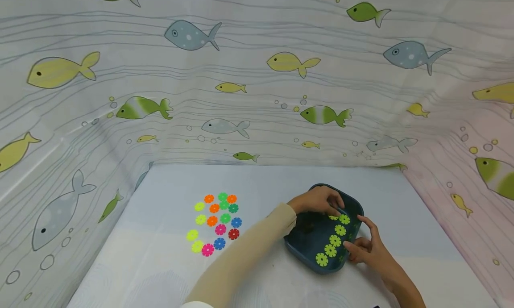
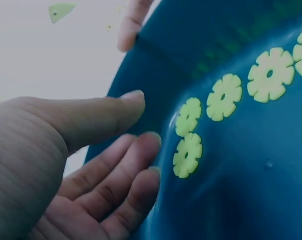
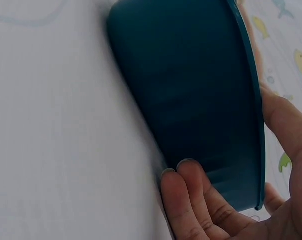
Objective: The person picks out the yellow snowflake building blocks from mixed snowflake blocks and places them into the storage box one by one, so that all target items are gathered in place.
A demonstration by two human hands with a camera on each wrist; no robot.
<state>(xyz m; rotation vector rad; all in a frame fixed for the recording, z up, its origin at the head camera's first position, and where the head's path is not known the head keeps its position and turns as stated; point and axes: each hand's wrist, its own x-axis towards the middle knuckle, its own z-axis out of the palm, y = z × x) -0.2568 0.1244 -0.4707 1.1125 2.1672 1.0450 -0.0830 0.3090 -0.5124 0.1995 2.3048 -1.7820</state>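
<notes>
A deep teal plastic tray (image 1: 309, 245) stands on the right half of the table. Along its inside floor lies a curved row of several yellow-green notched building discs (image 1: 335, 240). My left hand (image 1: 319, 199) reaches in over the tray's far left side, beside the end of that row. In the left wrist view its thumb (image 2: 116, 112) and fingers stand apart close to two discs (image 2: 187, 155), with nothing visible between them. My right hand (image 1: 371, 250) grips the tray's right side, thumb at the rim and fingers (image 3: 190, 185) against the outer wall.
Left of the left sleeve (image 1: 249, 245), several loose notched discs in yellow, orange (image 1: 212, 221), green (image 1: 225, 218), pink, blue and red lie flat on the white table (image 1: 160, 263). A fish-patterned curtain (image 1: 257, 98) surrounds the table at the back and sides.
</notes>
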